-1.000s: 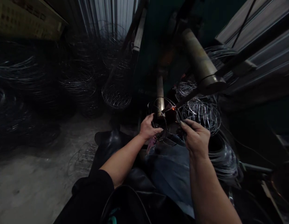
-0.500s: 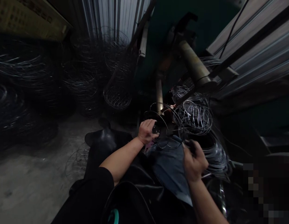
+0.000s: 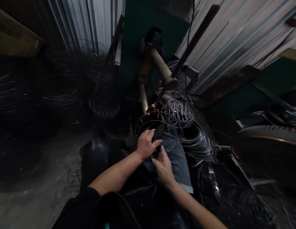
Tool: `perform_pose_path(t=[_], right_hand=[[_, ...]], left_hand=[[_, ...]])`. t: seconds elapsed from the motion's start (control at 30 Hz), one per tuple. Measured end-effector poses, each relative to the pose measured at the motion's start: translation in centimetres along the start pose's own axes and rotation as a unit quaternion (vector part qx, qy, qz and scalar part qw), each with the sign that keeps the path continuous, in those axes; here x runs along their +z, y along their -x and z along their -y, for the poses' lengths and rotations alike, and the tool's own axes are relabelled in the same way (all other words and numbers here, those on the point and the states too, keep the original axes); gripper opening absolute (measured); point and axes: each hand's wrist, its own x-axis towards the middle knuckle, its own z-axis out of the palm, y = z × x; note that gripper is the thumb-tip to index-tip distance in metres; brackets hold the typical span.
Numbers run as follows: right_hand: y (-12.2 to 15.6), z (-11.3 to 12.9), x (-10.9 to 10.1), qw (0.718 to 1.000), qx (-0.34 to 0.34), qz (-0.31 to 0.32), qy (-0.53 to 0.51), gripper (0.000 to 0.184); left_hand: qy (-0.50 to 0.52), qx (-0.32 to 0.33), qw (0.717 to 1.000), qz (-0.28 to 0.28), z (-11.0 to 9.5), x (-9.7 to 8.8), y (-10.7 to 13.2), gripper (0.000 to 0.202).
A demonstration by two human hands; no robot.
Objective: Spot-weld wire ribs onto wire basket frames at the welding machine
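My left hand [image 3: 145,145] is closed round the near edge of a thin wire ring frame [image 3: 150,122] that lies over a blue cloth [image 3: 177,159] on my lap. My right hand [image 3: 163,166] sits just below the left, fingers bent and pinching at the same dark spot. What it pinches is hidden in shadow. Beyond the ring stands a welding machine with a brass-coloured arm [image 3: 162,68] and a lower rod [image 3: 144,98].
A finished wire basket [image 3: 178,113] and coils of wire [image 3: 197,141] lie to the right of the ring. Stacks of wire baskets [image 3: 103,105] fill the left and back. Corrugated metal walls [image 3: 234,35] close in behind. Bare concrete floor [image 3: 31,197] lies at lower left.
My right hand came off the ring's right side, dropped, then moved in to meet the left hand. The glow at the weld point has gone out. The view swung right.
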Motion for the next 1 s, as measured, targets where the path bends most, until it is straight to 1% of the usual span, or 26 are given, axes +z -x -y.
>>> perform_pose_path(t=[0.07, 0.17, 0.27, 0.33, 0.43, 0.53, 0.6, 0.7, 0.77, 0.83, 0.87, 0.9, 0.93, 1.0], right_hand=[[-0.6, 1.1, 0.8, 0.999, 0.007, 0.009, -0.033, 0.078], [-1.8, 2.3, 1.9, 0.998, -0.008, 0.031, -0.057, 0.057], [-3.2, 2.6, 2.6, 0.998, -0.016, 0.002, -0.059, 0.035], [-4.1, 2.6, 2.8, 0.998, -0.008, -0.028, -0.054, 0.028], [-5.2, 2.9, 2.4, 0.998, -0.003, -0.048, -0.047, 0.025], [-6.5, 4.0, 1.5, 0.998, -0.007, -0.053, -0.036, 0.022], [-7.4, 4.9, 1.0, 0.998, -0.005, -0.057, -0.03, 0.023], [-8.3, 6.1, 0.8, 0.997, 0.016, -0.071, -0.022, 0.026], [-8.7, 7.0, 0.4, 0.995, 0.028, -0.093, -0.014, 0.026], [-8.9, 8.2, -0.9, 0.991, 0.029, -0.129, -0.007, 0.025], [-8.7, 9.1, -2.0, 0.988, 0.024, -0.15, -0.003, 0.024], [-8.4, 10.1, -3.4, 0.985, 0.015, -0.171, 0.005, 0.024], [-7.7, 11.3, -5.2, 0.982, 0.004, -0.189, 0.018, 0.024], [-5.2, 14.1, -9.4, 0.972, -0.037, -0.219, 0.083, 0.027]], left_hand=[[0.005, 0.005, 1.0, 0.02, -0.1, 0.0, 0.0, 0.043], [0.01, 0.025, 0.999, 0.023, 0.1, 0.2, -0.1, 0.04], [0.027, 0.059, 0.998, 0.014, 0.3, 0.3, -0.5, 0.04], [0.037, 0.094, 0.995, 0.013, 0.3, 0.3, -0.6, 0.04], [0.035, 0.135, 0.99, 0.002, -0.1, 0.0, -0.4, 0.042], [0.016, 0.192, 0.981, -0.02, -1.1, -0.4, 0.0, 0.046], [0.016, 0.245, 0.969, -0.033, -2.1, -0.8, 0.3, 0.05], [0.057, 0.306, 0.949, -0.051, -4.0, -1.8, 0.7, 0.054], [0.105, 0.336, 0.935, -0.026, -5.5, -2.9, 0.9, 0.052], [0.149, 0.362, 0.919, 0.033, -6.9, -4.2, 1.1, 0.049], [0.16, 0.372, 0.912, 0.06, -7.5, -4.9, 1.1, 0.047], [0.167, 0.38, 0.907, 0.072, -7.9, -5.5, 1.0, 0.045], [0.173, 0.382, 0.905, 0.076, -8.2, -5.9, 0.9, 0.045], [0.188, 0.364, 0.91, 0.059, -8.2, -6.2, 0.8, 0.046]])
